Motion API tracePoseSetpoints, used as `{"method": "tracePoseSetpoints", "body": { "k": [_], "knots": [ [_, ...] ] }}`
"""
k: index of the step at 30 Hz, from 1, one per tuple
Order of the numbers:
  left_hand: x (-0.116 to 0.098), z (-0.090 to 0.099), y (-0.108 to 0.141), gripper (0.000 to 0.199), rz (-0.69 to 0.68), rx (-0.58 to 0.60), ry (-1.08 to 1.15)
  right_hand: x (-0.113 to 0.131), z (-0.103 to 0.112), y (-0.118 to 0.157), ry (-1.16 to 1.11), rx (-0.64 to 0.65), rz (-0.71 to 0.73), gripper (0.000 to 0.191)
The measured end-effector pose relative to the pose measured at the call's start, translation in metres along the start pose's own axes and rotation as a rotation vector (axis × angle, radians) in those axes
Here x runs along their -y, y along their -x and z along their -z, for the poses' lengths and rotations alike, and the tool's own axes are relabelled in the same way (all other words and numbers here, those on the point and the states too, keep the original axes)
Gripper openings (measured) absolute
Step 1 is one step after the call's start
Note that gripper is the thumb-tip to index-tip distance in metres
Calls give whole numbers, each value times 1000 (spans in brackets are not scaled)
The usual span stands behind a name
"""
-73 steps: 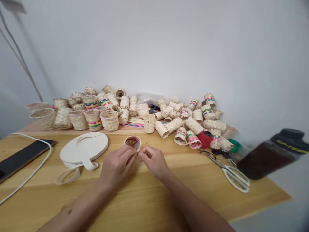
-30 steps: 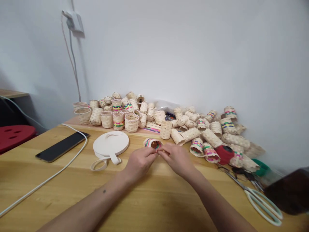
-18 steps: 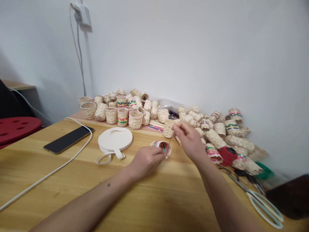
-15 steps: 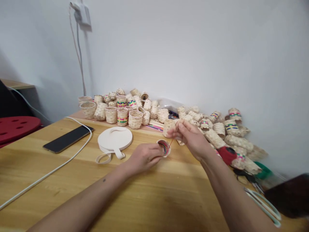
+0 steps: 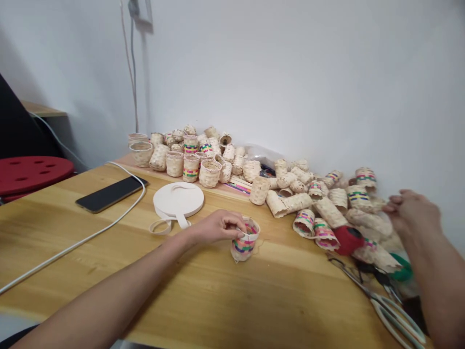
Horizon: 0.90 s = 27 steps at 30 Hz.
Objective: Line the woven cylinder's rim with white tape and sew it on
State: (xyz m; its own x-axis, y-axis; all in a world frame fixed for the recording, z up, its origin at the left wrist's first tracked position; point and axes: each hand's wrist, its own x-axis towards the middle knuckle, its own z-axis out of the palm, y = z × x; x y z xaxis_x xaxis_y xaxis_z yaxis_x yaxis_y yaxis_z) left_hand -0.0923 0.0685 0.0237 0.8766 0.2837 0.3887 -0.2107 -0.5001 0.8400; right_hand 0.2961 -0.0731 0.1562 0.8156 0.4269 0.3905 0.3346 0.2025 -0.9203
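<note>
My left hand [image 5: 220, 227] pinches the rim of a small woven bamboo basket [image 5: 242, 248], which has pink, green and blue bands and a pale rim strip. The basket is tilted a little above the wooden table, its mouth upward. Far to the right, my right hand [image 5: 416, 212] is raised over the end of the basket pile. Its fingers look curled together and are blurred by motion; whatever they may hold cannot be made out. A thin loop of thread [image 5: 258, 247] shows beside the basket.
Many small woven baskets [image 5: 209, 173] are heaped along the wall. A roll of white strip [image 5: 183, 198], a phone [image 5: 112, 194] and a white cable [image 5: 112, 225] lie on the left. Scissors [image 5: 390, 312] and a red spool [image 5: 348, 240] are at right.
My right hand has swung far right and away from the basket, where it was pulling a red thread. My left hand now shows the basket's banded side, turned more upright.
</note>
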Motion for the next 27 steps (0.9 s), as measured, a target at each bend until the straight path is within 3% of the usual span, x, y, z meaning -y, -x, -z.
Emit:
{"method": "tracePoseSetpoints", "body": {
  "k": [1,2,3,4,9,11,19,27],
  "knots": [
    [1,0,0,22,3,-5,4,-3,-1,6,83,-57,38,19],
    [2,0,0,22,7,-11,8,-5,-5,17,178,-29,69,15],
    [3,0,0,22,12,-17,12,-8,-13,34,285,83,99,17],
    [3,0,0,23,19,-23,16,-10,-24,54,405,286,141,23],
    [0,1,1,24,70,-31,16,-22,-79,156,533,931,153,28],
    [-1,2,1,24,75,-33,14,-29,-91,177,557,1070,182,28],
    [4,1,0,21,77,-78,52,-56,-112,188,454,989,172,24],
    [4,-3,-1,23,161,-145,108,-72,-109,201,343,856,158,28]
  ]
}}
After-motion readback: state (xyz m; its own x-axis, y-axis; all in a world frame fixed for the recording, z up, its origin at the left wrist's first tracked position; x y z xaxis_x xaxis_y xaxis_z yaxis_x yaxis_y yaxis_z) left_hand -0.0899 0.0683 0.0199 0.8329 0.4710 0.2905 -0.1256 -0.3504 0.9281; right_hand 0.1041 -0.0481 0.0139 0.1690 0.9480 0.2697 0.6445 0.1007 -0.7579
